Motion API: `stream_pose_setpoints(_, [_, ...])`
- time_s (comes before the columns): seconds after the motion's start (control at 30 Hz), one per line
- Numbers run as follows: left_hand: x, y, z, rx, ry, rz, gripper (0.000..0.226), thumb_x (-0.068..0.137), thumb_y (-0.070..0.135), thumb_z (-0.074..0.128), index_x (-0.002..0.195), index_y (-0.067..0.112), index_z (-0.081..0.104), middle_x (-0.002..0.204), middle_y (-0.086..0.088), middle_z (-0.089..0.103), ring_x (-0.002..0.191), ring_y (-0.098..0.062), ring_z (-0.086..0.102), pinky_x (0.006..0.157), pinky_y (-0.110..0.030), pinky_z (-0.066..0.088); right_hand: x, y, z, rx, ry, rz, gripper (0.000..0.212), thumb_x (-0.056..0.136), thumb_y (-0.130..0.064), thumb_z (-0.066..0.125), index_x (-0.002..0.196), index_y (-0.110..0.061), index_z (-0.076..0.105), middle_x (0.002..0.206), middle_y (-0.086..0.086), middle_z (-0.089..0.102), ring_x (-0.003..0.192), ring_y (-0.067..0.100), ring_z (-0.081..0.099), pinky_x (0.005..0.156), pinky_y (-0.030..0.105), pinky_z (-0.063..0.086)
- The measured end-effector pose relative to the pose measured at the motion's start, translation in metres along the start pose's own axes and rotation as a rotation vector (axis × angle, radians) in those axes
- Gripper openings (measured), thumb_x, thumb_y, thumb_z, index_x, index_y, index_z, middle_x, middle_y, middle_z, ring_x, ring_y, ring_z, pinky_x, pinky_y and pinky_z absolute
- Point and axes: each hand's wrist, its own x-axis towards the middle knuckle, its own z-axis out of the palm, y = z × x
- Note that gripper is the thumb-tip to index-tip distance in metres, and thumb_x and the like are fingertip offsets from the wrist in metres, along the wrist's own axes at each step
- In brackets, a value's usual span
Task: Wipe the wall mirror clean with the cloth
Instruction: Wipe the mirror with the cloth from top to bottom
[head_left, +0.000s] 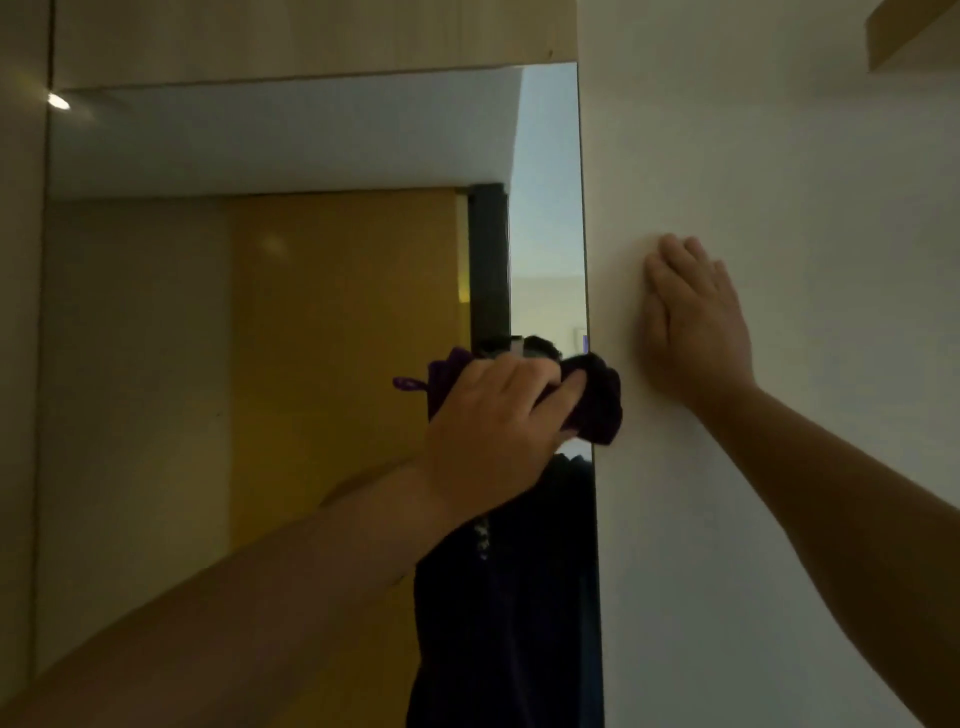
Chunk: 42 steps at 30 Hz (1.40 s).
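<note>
Left hand (498, 415) gripping a purple cloth (597, 405) against the mirror's (260, 312) right edge, right hand (696, 327) open, flat on the wall (779, 156)

A white wall (779, 156) carries everything here. The wall mirror (260, 338) is mounted flat on it, its right edge running top to bottom. A dark purple cloth (597, 405) is bunched against that edge at about 4 o'clock on the glass, spilling just onto the wall. At 3 o'clock from the cloth, the right hand (696, 327) lies flat on bare wall.
</note>
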Motion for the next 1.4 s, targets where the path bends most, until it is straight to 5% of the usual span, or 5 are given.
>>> stream_pose_setpoints(0.23, [-0.133, 0.083, 0.001, -0.066, -0.138, 0.098, 0.033, 0.101, 0.03, 0.055, 0.133, 0.021, 0.058, 0.107, 0.001, 0.057, 0.09, -0.019, 0.057, 0.081, -0.034, 0.044, -0.012, -0.001, -0.009, -0.074, -0.103, 0.015, 0.052, 0.102, -0.028, 0.028, 0.145, -0.002, 0.043, 0.157, 0.018, 0.034, 0.148, 0.035, 0.025, 0.121, 0.047, 0.015])
stream_pose_setpoints(0.5, [-0.132, 0.079, -0.015, -0.124, -0.107, 0.046, 0.03, 0.1, 0.019, 0.056, 0.129, 0.015, 0.06, 0.106, -0.004, 0.058, 0.085, -0.022, 0.056, 0.072, -0.036, 0.048, -0.021, -0.045, -0.033, -0.045, -0.104, 0.138, 0.045, 0.105, -0.018, 0.036, 0.147, -0.002, 0.04, 0.158, 0.017, 0.033, 0.148, 0.031, 0.025, 0.12, 0.04, 0.019])
stream_pose_setpoints(0.83, [-0.194, -0.03, -0.118, -0.085, -0.023, -0.116, 0.035, 0.097, 0.031, 0.065, 0.127, 0.013, 0.063, 0.109, -0.005, 0.055, 0.094, -0.025, 0.056, 0.081, -0.037, 0.045, -0.081, -0.19, -0.027, 0.103, -0.115, 0.006, 0.046, 0.101, -0.026, 0.038, 0.135, 0.001, 0.053, 0.147, 0.024, 0.045, 0.139, 0.04, 0.039, 0.112, 0.052, 0.033])
stream_pose_setpoints(1.03, [-0.264, -0.115, -0.176, -0.033, -0.002, -0.141, 0.031, 0.103, 0.029, 0.052, 0.126, 0.01, 0.06, 0.109, -0.006, 0.05, 0.092, -0.027, 0.059, 0.077, -0.042, 0.05, -0.132, -0.275, 0.032, -0.065, -0.391, -0.115, 0.056, 0.104, -0.041, 0.02, 0.156, -0.02, 0.027, 0.163, 0.006, 0.024, 0.153, 0.024, 0.008, 0.124, 0.047, 0.012])
stream_pose_setpoints(1.4, [-0.282, -0.219, -0.188, 0.072, 0.046, -0.153, 0.048, 0.083, 0.023, 0.08, 0.123, 0.006, 0.062, 0.112, -0.009, 0.048, 0.095, -0.028, 0.05, 0.08, -0.042, 0.045, -0.172, -0.324, 0.091, -0.248, -0.449, -0.067, 0.059, 0.106, -0.041, 0.027, 0.155, -0.009, 0.022, 0.165, 0.012, 0.008, 0.153, 0.025, -0.01, 0.123, 0.046, -0.003])
